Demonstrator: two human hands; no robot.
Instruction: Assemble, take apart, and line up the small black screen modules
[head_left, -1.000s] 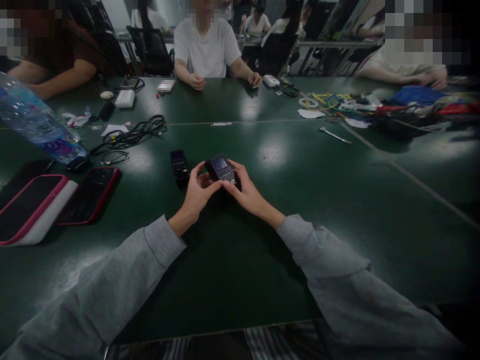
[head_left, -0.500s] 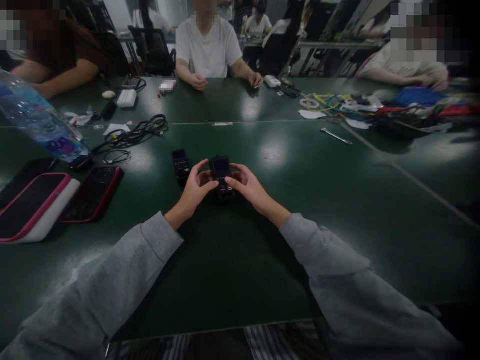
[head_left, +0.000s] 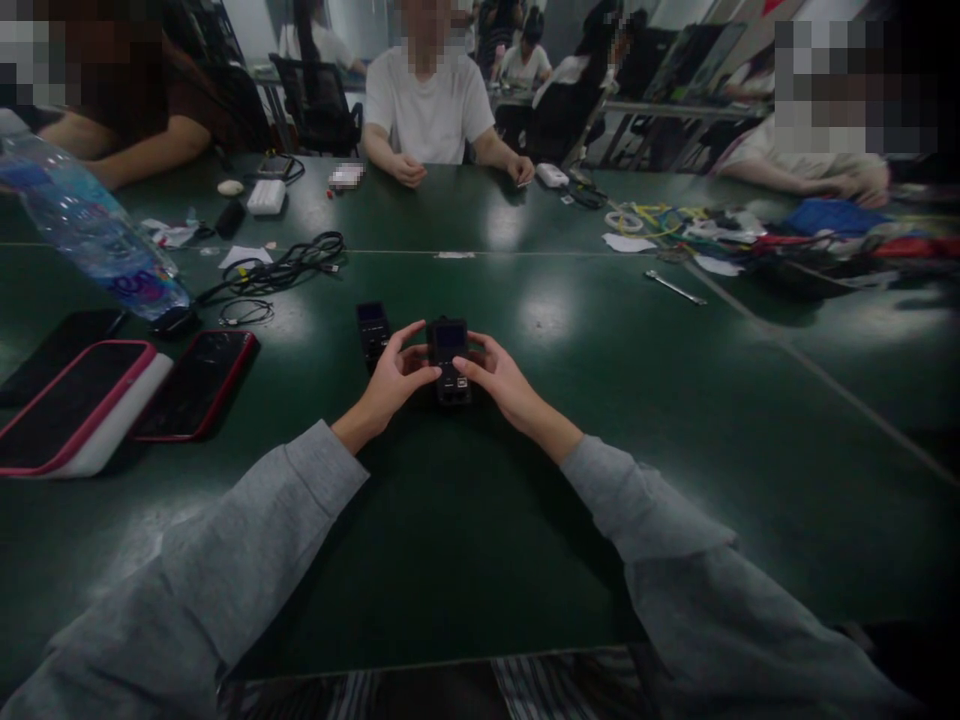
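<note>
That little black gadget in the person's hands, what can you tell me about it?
The black device is small, boxy and looks like plastic, with a dark screen on its upper half and small buttons below. It sits upright, lengthwise, low over the green table, held between the left hand and the right hand, thumbs on its face.

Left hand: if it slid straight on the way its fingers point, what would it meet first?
The left hand points up and right, and its fingertips already touch the small black device that both hands hold, so it would meet that first.
</note>
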